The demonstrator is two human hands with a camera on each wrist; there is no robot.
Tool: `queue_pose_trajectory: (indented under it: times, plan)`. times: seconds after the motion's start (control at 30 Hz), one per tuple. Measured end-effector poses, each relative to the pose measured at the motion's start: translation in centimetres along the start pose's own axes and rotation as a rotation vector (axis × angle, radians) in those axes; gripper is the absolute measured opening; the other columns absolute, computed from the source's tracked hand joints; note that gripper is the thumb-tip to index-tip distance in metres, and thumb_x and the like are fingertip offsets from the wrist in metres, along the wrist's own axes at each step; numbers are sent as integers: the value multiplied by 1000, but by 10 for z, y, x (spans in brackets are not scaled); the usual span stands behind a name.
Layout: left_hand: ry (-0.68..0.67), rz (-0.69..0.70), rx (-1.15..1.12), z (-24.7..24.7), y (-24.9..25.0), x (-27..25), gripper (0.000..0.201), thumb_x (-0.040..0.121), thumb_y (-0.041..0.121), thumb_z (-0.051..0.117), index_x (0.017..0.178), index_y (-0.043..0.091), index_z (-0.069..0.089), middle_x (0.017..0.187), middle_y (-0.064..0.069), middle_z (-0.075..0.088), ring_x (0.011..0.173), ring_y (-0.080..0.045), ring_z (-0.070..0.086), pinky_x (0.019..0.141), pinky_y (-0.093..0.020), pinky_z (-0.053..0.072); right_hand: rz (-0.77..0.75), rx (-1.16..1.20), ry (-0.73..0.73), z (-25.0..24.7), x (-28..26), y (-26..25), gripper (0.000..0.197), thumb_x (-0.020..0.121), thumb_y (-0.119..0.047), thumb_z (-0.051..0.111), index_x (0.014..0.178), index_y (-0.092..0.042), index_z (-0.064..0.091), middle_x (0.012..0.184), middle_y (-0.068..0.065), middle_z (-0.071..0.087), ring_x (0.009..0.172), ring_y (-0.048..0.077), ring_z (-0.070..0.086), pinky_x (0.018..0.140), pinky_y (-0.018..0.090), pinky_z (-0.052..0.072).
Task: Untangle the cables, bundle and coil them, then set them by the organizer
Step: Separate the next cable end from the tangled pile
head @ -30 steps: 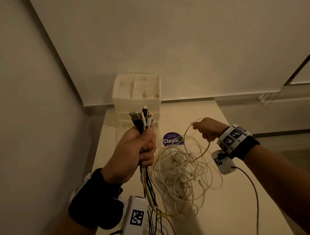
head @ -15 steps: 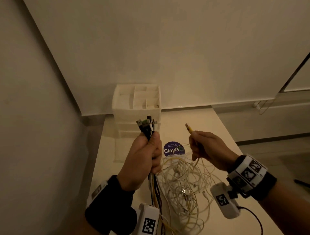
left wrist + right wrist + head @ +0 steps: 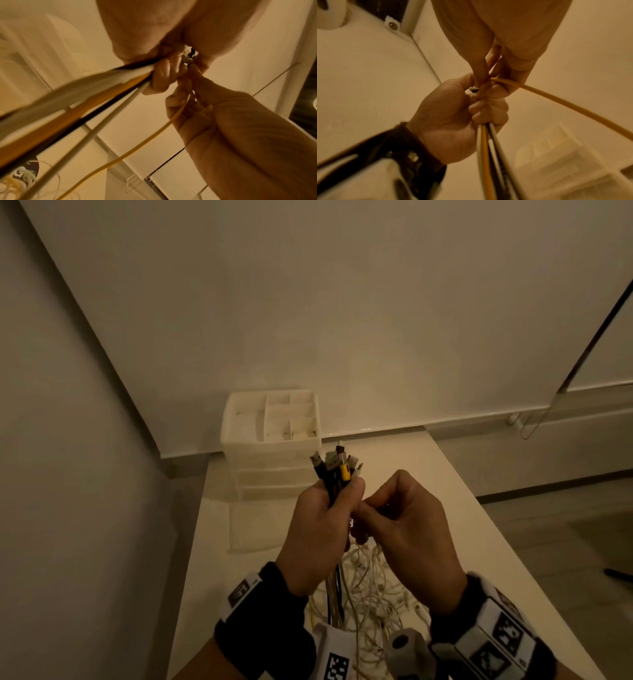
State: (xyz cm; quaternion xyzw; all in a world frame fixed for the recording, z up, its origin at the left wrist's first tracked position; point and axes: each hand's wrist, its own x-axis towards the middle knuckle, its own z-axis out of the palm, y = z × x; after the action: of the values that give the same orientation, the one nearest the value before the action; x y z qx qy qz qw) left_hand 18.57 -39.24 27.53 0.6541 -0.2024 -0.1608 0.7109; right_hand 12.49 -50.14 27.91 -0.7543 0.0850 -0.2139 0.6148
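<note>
White compartmented desk organizer (image 3: pixel 272 436) stands at the table's (image 3: pixel 462 508) far left corner, against the wall. In front of it, left hand (image 3: pixel 322 529) raised above the table, fist wrapped around a bundle of cables (image 3: pixel 337 484); plug ends fan upward out of the fist, one yellow plug (image 3: pixel 345 472) among dark ones. The gathered cords hang from the fist's underside, white, yellow and black side by side, clearly seen in the right wrist view. Right hand (image 3: pixel 407 525) touches the left at the fingertips, thumb and fingers pinching a thin yellow cable (image 3: pixel 154 134) just beside the bundle; this cable trails down and away. Below both hands, a loose tangle of pale cables (image 3: pixel 376 594) lies on the table, near the organizer but apart from it.
</note>
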Motion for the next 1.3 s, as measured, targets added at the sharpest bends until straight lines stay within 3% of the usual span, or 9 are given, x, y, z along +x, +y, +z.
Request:
queue_pose_trajectory:
  times: [0.37,0.43,0.6,0.73,0.87,1.0,1.1,1.2,1.3]
  plan:
    - [240,203,-193,-18,21,11,40,104,34,31,73,14,45,56,2,43,50,-21,54,58,-38,54,-114,-175,-354,-22,-11,67,22,96,-38,48,91,-21,61,64,0,60,58,12,57,60,35,50]
    - [295,238,-324,-35,42,15,38,104,35,33,71,18,40,55,5,34,39,-12,36,40,-25,39,-63,-248,-393,-28,-14,102,34,94,-48,42,80,-25,62,62,-6,55,58,9,53,60,33,46]
    - [315,365,-166,-56,63,0,40,102,35,39,67,17,35,53,5,27,37,-9,20,39,-17,18,36,-292,-325,-37,-5,147,49,85,-65,43,62,-24,58,57,-9,54,56,4,50,60,24,41]
    - [252,329,347,-42,50,-15,34,86,42,66,65,16,56,45,2,41,38,-19,36,41,-28,33,20,-161,-239,-35,17,127,48,86,-49,63,54,-14,56,50,-4,49,52,7,45,58,25,39]
    - [163,186,538,-14,21,-10,6,84,27,73,88,22,73,67,13,70,65,0,65,63,-21,52,-30,-81,-377,-35,38,77,43,93,-11,60,52,-19,52,47,-11,49,48,-2,42,56,14,35]
    - [96,164,571,6,-3,-3,10,92,26,63,85,27,71,73,13,69,70,4,63,63,-16,46,-90,56,-439,-38,51,31,32,92,-16,52,66,1,58,61,-2,57,60,7,51,62,19,41]
    - [225,276,550,14,1,-2,20,92,21,61,77,33,64,72,15,67,70,3,63,61,-10,45,-124,68,-437,-42,51,17,33,96,-19,46,73,-5,64,63,-8,59,62,5,49,62,16,40]
    - [358,352,472,13,16,-4,24,92,14,61,70,24,60,55,15,58,55,4,57,52,-8,40,-120,65,-455,-44,40,28,33,97,-26,43,79,-9,64,66,6,50,63,14,46,62,25,40]
    - [481,370,352,-4,31,-1,29,92,27,61,63,26,59,46,15,52,44,-2,46,50,-25,37,-57,55,-447,-43,29,63,35,98,-29,41,76,-11,60,63,6,47,59,15,44,62,30,39]
